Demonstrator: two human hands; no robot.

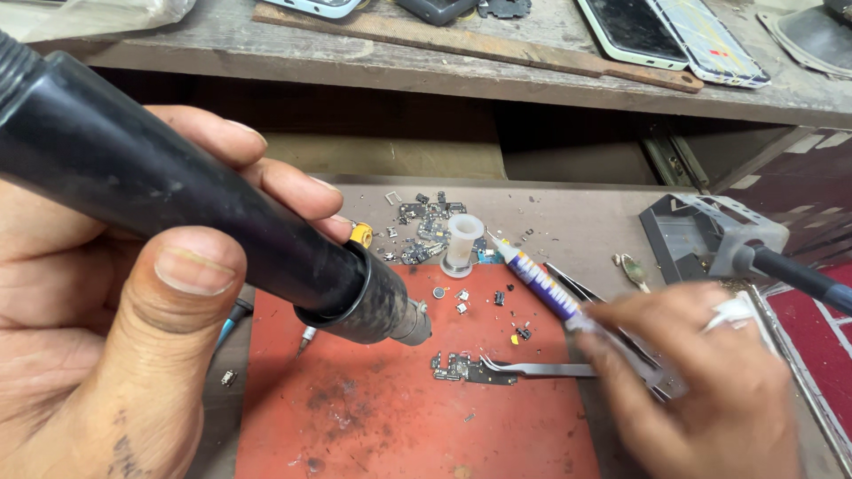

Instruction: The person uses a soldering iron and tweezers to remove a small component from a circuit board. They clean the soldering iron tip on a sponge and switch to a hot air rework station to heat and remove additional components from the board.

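**Small circuit board, pinned under tweezers on a red mat**

Item: a small dark circuit board, lying flat near the middle of a scorched red mat on the worktop.

Held by: the tips of metal tweezers, which touched the board's right end. The right hand had its fingers closed on the tweezers together with a purple syringe-like tube, whose nozzle pointed up and left, away from the board.

Left hand: fingers and thumb wrapped tightly round a thick black tool handle, its metal nozzle hanging just above and left of the board, not touching.

Handling, as judged: very light, stiff, thin and fragile; likely to slide on the mat if nudged. Best taken by a bare edge or corner with the tweezers, clear of its mounted parts.

Nearby: a white plastic spool, loose components beyond the mat, phones on the shelf above.
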